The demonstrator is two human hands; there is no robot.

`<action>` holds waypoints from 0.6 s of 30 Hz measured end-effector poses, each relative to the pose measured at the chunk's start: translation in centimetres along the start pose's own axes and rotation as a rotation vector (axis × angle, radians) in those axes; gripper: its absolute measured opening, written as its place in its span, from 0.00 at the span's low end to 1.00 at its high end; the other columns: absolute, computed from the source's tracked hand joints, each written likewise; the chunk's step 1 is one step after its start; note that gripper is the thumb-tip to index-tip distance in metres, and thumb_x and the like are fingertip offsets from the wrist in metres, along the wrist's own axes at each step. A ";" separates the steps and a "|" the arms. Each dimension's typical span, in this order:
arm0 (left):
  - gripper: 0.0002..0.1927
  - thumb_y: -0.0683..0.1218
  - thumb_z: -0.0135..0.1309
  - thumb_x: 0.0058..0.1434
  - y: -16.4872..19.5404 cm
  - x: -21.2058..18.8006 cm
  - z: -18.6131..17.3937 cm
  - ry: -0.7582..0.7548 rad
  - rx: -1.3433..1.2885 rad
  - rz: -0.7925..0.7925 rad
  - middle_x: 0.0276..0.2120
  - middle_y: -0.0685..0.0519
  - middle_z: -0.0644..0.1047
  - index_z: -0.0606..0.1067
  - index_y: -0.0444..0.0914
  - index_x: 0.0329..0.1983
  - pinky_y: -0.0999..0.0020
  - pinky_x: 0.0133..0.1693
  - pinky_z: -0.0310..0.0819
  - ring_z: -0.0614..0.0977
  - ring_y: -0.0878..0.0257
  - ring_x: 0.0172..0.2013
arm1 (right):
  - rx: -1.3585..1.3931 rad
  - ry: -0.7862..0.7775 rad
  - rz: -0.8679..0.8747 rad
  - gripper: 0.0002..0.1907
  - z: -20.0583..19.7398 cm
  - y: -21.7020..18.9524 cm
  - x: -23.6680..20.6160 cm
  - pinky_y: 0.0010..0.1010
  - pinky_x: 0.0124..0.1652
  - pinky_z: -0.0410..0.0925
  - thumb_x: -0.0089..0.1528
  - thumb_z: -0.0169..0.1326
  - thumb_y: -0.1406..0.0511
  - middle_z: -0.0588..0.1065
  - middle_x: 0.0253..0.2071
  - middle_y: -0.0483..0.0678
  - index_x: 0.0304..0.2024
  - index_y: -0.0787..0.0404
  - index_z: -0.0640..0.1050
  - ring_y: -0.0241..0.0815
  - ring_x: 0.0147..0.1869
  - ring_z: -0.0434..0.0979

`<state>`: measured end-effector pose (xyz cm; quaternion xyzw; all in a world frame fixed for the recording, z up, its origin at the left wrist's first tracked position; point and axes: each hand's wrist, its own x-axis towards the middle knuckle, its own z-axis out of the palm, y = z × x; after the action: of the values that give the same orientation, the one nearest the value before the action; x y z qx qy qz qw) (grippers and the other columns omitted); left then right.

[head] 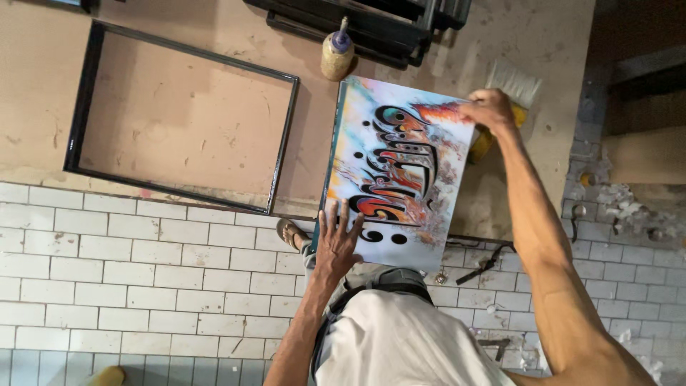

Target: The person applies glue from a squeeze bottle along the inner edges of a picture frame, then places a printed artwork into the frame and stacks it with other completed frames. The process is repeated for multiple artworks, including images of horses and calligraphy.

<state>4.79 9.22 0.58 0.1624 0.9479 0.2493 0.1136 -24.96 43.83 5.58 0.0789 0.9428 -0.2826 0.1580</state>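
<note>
A colourful painted canvas (pixel 396 168) with black curved lettering on a pale blue, orange and red ground lies at the near edge of a brown worktable (pixel 179 121). My left hand (pixel 336 239) rests flat on its near left corner, fingers spread. My right hand (pixel 489 109) grips the canvas at its far right corner. A wide paintbrush (pixel 511 89) with pale bristles and a yellow handle lies just beyond and under that hand.
An empty black rectangular frame (pixel 182 114) lies on the table to the left. A glue bottle (pixel 337 51) stands behind the canvas, before stacked black frames (pixel 364 25). White tiled floor (pixel 128 279) lies below, with my sandalled foot (pixel 291 232).
</note>
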 end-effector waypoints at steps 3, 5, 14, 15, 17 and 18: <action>0.59 0.53 0.78 0.29 -0.5 -0.8 -0.5 0.086 -0.062 0.034 0.73 0.37 0.53 0.65 0.45 0.69 0.37 0.69 0.47 0.53 0.39 0.72 | 0.638 -0.101 0.134 0.10 -1.1 1.6 -0.2 0.28 0.38 0.73 0.56 0.63 0.69 0.80 0.36 0.48 0.41 0.63 0.81 0.39 0.37 0.80; 0.59 0.54 0.79 0.33 -0.8 -1.1 -0.8 0.251 -0.291 -0.013 0.71 0.32 0.54 0.64 0.41 0.70 0.44 0.67 0.54 0.57 0.36 0.70 | 0.998 -0.153 0.028 0.14 -1.5 2.7 -0.8 0.25 0.42 0.77 0.56 0.61 0.76 0.81 0.38 0.48 0.45 0.66 0.79 0.37 0.39 0.82; 0.30 0.55 0.68 0.63 -8.0 4.6 -2.8 0.175 -1.130 -0.380 0.32 0.47 0.68 0.65 0.25 0.35 0.65 0.36 0.56 0.65 0.63 0.35 | 1.369 -0.022 -0.475 0.16 -2.7 -0.4 -7.7 0.23 0.41 0.71 0.62 0.67 0.78 0.77 0.38 0.47 0.48 0.69 0.74 0.35 0.36 0.76; 0.36 0.55 0.68 0.64 -9.1 5.0 -3.0 0.067 -1.020 -0.482 0.20 0.47 0.63 0.64 0.22 0.21 0.62 0.27 0.48 0.59 0.62 0.26 | 1.300 0.056 -0.494 0.17 -2.4 -1.8 -8.6 0.24 0.42 0.70 0.63 0.68 0.76 0.77 0.38 0.47 0.49 0.69 0.74 0.35 0.37 0.76; 0.30 0.53 0.68 0.59 -10.0 4.5 -2.9 0.256 -1.170 -0.457 0.16 0.56 0.63 0.63 0.34 0.16 0.67 0.23 0.50 0.60 0.68 0.21 | 1.210 0.096 -0.530 0.20 -2.7 -4.2 -10.8 0.26 0.47 0.69 0.64 0.70 0.72 0.76 0.43 0.48 0.52 0.70 0.73 0.37 0.43 0.75; 0.28 0.52 0.68 0.57 -10.7 4.1 -3.1 0.354 -1.242 -0.437 0.14 0.60 0.63 0.62 0.40 0.13 0.70 0.22 0.51 0.60 0.72 0.18 | 1.198 0.060 -0.557 0.22 -2.7 -5.5 -11.6 0.27 0.53 0.69 0.64 0.70 0.69 0.75 0.47 0.49 0.54 0.70 0.72 0.38 0.48 0.76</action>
<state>-2.60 0.59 -2.77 -0.1712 0.6445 0.7412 0.0765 -16.10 40.16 14.49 -0.0860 0.6118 -0.7861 -0.0184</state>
